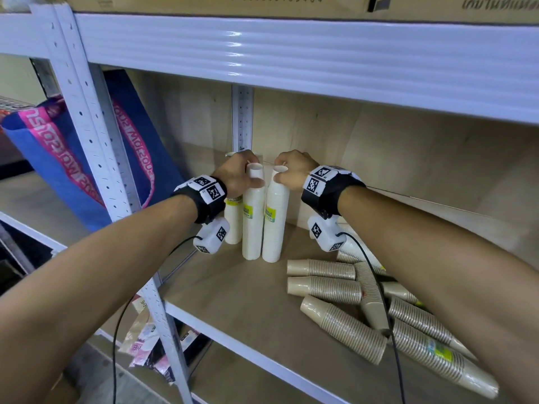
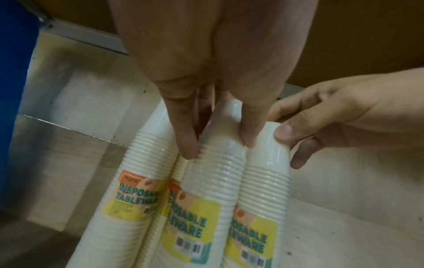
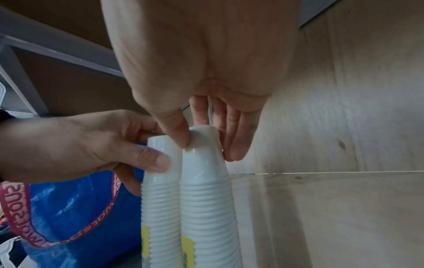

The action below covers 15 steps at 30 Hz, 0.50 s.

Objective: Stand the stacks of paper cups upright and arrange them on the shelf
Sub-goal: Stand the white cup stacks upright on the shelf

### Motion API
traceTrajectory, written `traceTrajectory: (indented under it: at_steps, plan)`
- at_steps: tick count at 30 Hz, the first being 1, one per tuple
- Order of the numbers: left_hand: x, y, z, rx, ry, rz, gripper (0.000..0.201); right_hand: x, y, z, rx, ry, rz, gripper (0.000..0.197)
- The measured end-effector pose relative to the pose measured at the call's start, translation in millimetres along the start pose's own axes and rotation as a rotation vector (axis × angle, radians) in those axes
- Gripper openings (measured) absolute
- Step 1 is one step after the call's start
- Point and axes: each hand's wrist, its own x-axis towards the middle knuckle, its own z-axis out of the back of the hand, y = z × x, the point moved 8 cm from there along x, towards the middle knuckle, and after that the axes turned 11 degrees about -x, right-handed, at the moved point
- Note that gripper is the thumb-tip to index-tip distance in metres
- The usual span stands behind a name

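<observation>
White stacks: three tall plastic-wrapped stacks of white paper cups stand upright on the pale wooden shelf board (image 1: 233, 301), just in front of the grey perforated rear post (image 1: 242, 118). The left white stack (image 1: 233, 223) stands a little behind the other two; the middle white stack (image 1: 253, 217) and the right white stack (image 1: 275, 220) stand side by side and touch along their length. Each carries a yellow and orange label.

Left hand: the left hand (image 1: 237, 174) sits on top of the middle white stack, beside the rear post. Its thumb and fingers are curled round the top cup, thumb on the near side, fingertips (image 2: 188, 146) down between this stack and the left one.

Right hand: the right hand (image 1: 293, 170) sits on top of the right white stack, just right of the left hand. Thumb and fingers pinch the top cup from either side.

Brown stacks: several wrapped stacks of brown ribbed paper cups (image 1: 326, 278) lie on their sides in a loose heap on the same board, well to the right of the rear post and nearer the front edge, crossing each other under the right forearm.

Bag: a blue woven bag with pink lettered straps (image 1: 73, 158) leans beyond the front upright, left of the rear post.
</observation>
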Motion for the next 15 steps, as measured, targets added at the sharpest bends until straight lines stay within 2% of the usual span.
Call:
traceTrajectory:
  at_steps: [3,6,11,15]
  plan:
    - [-1.4,0.3,1.8,0.003,-0.04,0.007,0.049,-1.1,2.2,-0.2,0.006,0.021,0.01,0.033]
    - [-0.5,-3.9,-1.2,0.017,0.005,-0.021,0.056,-2.8,2.3,2.9,0.024,-0.011,-0.004,0.037]
    - [-2.5,-14.7,1.7,0.1,0.023,-0.059,0.036,-1.5,2.3,1.5,0.015,-0.02,-0.015,0.032]
    - [-1.7,-18.3,4.3,0.107,-0.017,-0.051,0.038,-2.5,7.1,0.0,-0.003,0.021,0.0,0.031]
